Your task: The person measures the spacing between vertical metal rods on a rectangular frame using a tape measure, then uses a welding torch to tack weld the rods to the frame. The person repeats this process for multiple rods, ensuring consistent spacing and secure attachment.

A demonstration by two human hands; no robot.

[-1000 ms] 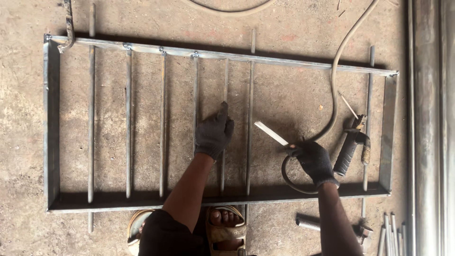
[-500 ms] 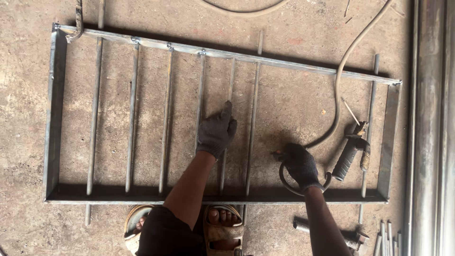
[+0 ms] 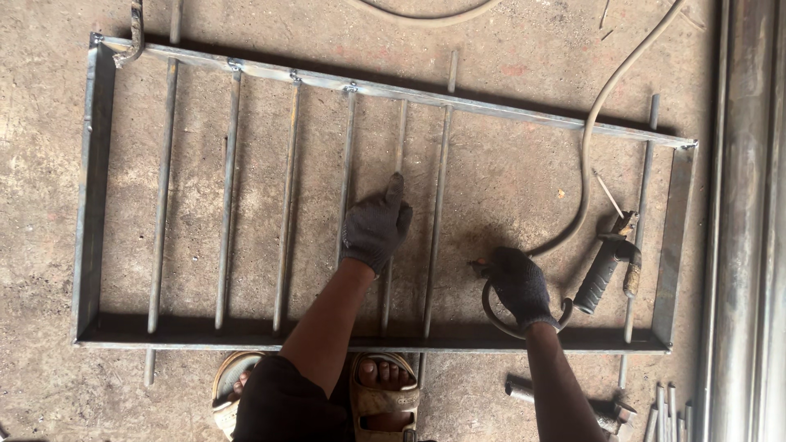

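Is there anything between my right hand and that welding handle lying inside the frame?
Nothing solid blocks it. The right hand rests on the floor beside the welding handle, with only the looped cable curving between them. The left hand presses a bar farther left.

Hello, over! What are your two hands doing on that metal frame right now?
Left hand flat on a thin rod. Right hand on floor inside frame, fingers closed, contents unclear. Welding holder and hose close by.

The right hand [image 3: 521,286] hides whatever its fingers [image 3: 491,268] pinch; the cable [image 3: 591,139] leaves the top edge
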